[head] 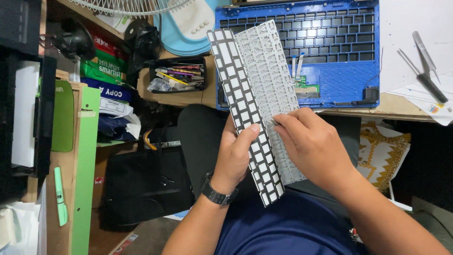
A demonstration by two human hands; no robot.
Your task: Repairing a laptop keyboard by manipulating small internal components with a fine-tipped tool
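— Head view first: what do the hands grip?
— Left hand (236, 158) clasps the keyboard assembly, thumb pressed across the black backing sheet with white squares (245, 111). Right hand (311, 144) pinches narrowly at the pale grey metal keyboard plate (271, 75), fingertips touching its lower middle.
— Where does that assembly sit?
— Held over the lap, slanting from 11 o'clock down to 5 o'clock, sheet on the left and plate on the right, edges touching.
— And around it?
— A black wristwatch (217, 194) sits on the left wrist. At 12 o'clock lies a blue laptop case (349, 80) with empty key openings, on the wooden desk (396, 107). At 2 o'clock tweezers (424, 52) rest on white paper. At 10 o'clock a black tray of small tools (179, 74). At 8 o'clock a black bag (146, 186)
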